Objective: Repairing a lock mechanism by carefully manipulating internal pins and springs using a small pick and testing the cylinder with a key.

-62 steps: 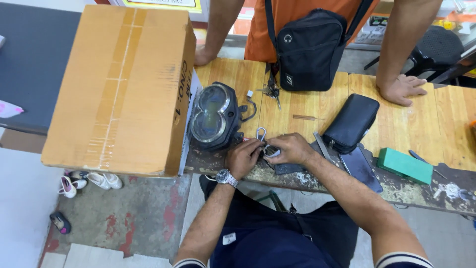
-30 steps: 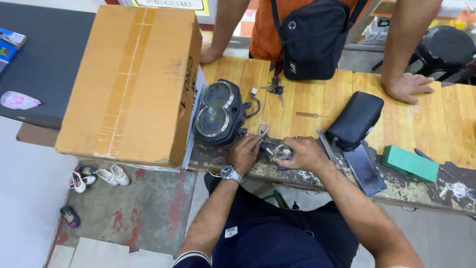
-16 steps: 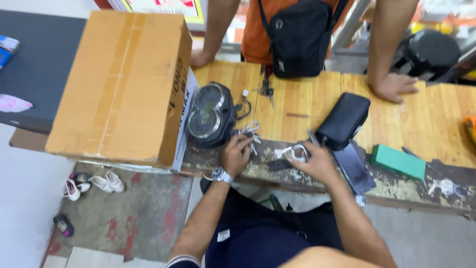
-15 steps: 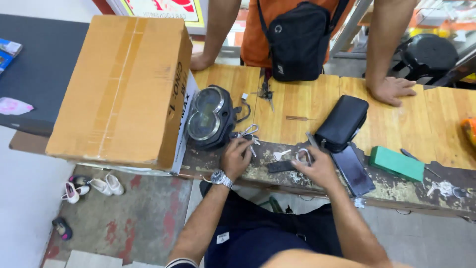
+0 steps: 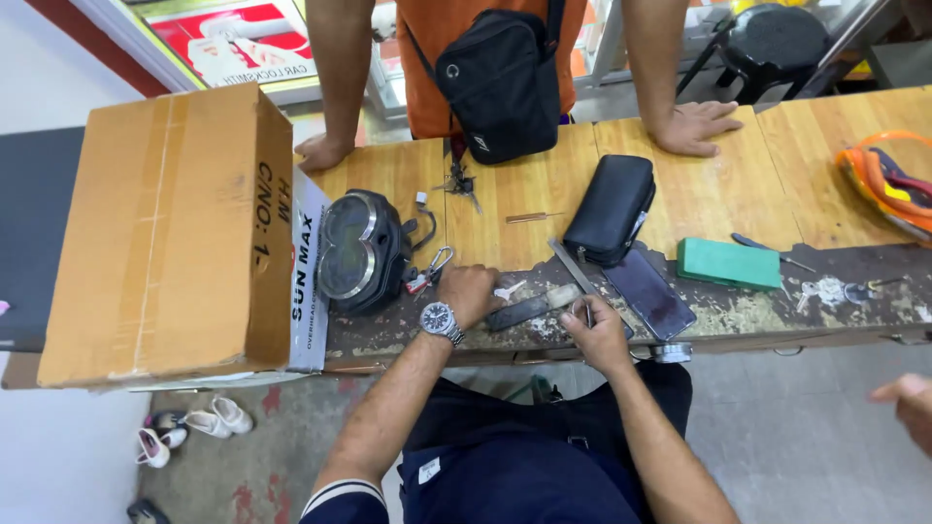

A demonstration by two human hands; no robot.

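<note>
Head view: left hand (image 5: 470, 291) is pressing the dark file (image 5: 519, 311) flat; right hand (image 5: 594, 325) is pinching something small at its right end, file lying left-right.

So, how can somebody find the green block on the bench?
On the long wooden workbench, look right of the black zipped pouch and the dark flat phone. The flat green rectangular block lies there, the only green thing, apart from both hands.
</note>
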